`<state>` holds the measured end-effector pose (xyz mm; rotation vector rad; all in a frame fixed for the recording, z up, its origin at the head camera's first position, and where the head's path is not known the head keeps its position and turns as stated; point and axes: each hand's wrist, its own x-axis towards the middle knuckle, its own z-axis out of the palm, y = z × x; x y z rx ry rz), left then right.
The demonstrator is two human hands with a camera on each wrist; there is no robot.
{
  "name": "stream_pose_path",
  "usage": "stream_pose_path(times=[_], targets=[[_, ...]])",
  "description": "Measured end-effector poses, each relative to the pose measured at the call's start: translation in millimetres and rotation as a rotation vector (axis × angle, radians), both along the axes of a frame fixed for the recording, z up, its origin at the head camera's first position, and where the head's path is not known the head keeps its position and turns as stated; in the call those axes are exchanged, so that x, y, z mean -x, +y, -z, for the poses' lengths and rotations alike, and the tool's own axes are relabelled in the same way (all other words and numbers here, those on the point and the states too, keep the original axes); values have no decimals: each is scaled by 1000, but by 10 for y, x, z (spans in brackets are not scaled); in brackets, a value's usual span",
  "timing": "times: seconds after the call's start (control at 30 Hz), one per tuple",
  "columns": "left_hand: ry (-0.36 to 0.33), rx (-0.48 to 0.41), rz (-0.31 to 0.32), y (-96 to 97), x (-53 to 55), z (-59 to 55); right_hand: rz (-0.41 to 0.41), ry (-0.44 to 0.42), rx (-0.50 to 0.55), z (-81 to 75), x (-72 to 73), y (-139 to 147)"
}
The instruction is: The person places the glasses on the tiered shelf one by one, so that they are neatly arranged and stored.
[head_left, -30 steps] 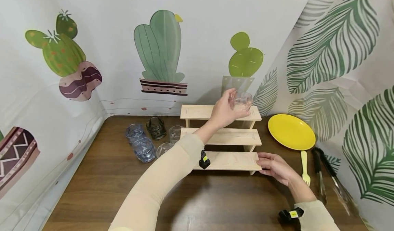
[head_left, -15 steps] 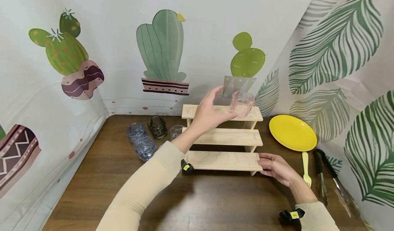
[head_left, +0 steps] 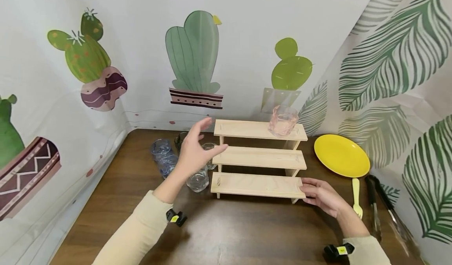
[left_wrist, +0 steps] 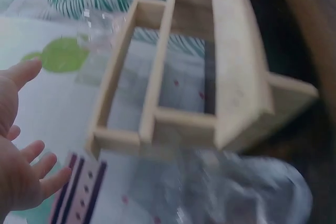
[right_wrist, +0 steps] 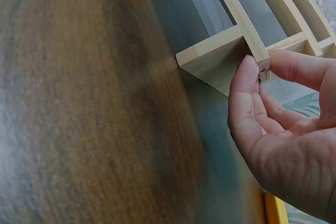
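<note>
A three-tier wooden shelf rack stands on the table. On the right part of its top tier sits a pinkish clear glass. My left hand is in the air left of the rack, thumb and fingers spread, holding nothing. Under and behind it are a clear glass, another clear glass, blue glasses and a dark glass, partly hidden. My right hand pinches the right end of the bottom tier; in the right wrist view thumb and fingers grip the board's end.
Right of the rack lie a yellow plate, a pale yellow fork and black-handled tongs. Printed curtains stand behind and along both sides of the brown wooden table.
My left hand has let go of the pinkish glass on the top tier and moved left, over the other glasses. My right hand keeps its grip on the bottom tier.
</note>
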<state>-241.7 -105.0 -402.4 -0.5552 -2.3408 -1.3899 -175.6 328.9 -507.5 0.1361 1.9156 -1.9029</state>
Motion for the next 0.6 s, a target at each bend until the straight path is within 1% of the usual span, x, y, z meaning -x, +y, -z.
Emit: stream_pose_path(times=[0.23,0.4,0.5,0.6], targets=[[-1,-3,-154,-529,-156,340,-6,1,8,1,-13,14],[-20,17,-255,-838,-271,572,-22,5,26,10,-17,23],[-31,27,-295,-985,-323,680,-23,8,31,11,-18,24],[-44,45,-306,-1105,-360,766,-14,4,32,10,-19,14]])
